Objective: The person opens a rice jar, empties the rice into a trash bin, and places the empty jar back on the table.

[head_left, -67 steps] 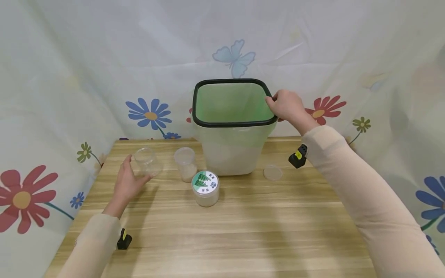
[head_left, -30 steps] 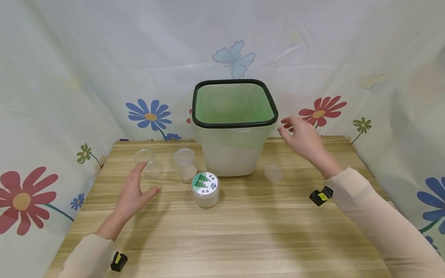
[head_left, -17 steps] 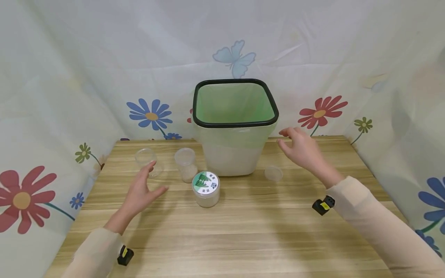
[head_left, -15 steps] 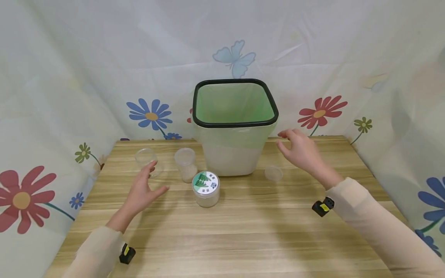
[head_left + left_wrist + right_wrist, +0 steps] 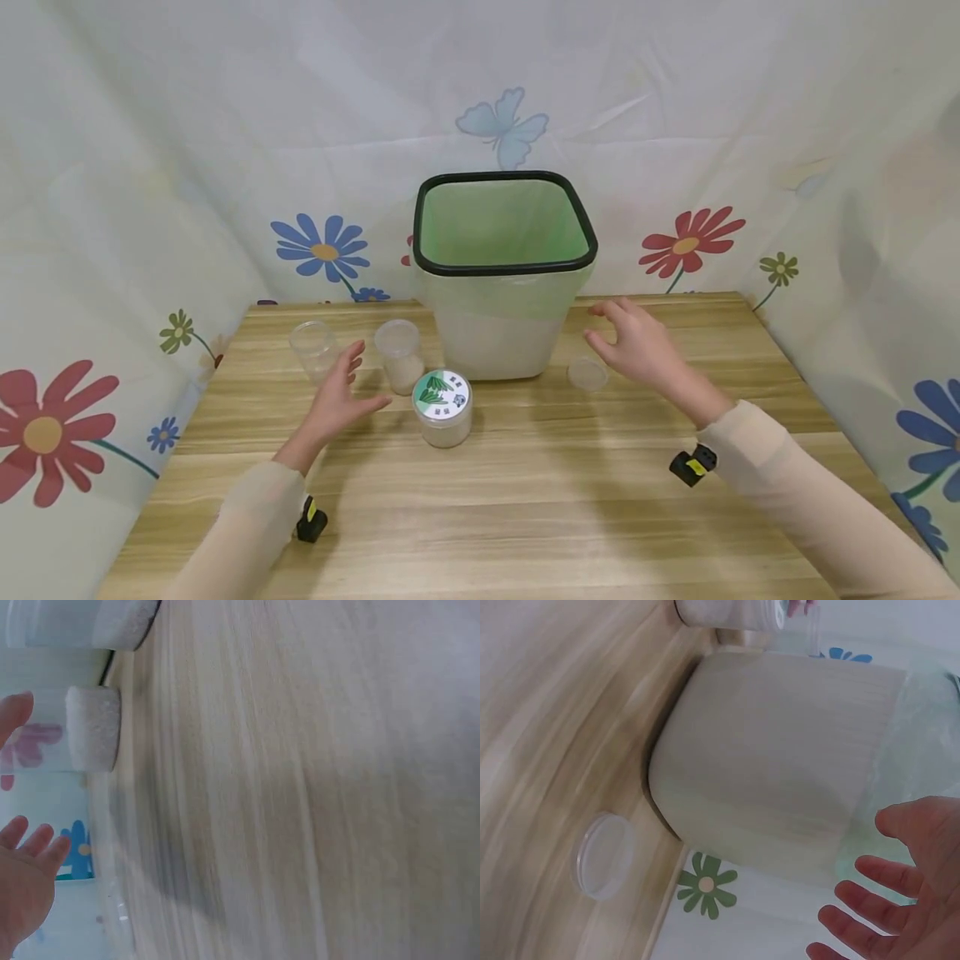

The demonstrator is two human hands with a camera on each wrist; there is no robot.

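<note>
My left hand (image 5: 335, 406), holding nothing, hovers with spread fingers and thumb near a clear tub of white grains (image 5: 402, 367). To its right stands a short jar (image 5: 444, 421) with a green-and-white label on its lid. A clear plastic cup (image 5: 311, 343) sits behind the left hand, partly covered by its fingers. My right hand (image 5: 640, 346) is over the table with fingers parted and nothing in them, above a small clear round lid (image 5: 587, 374). In the right wrist view that lid (image 5: 604, 856) lies flat on the wood, away from the fingers.
A white trash bin (image 5: 495, 333) with a black rim and green bag liner stands upright at the back middle. The wooden table (image 5: 510, 517) runs up to a flower-printed curtain (image 5: 225, 150) behind and at both sides.
My right hand has let go of the bin's rim and come down toward the lid. The left hand has drawn away from the clear cup, shifting right toward the tub of grains.
</note>
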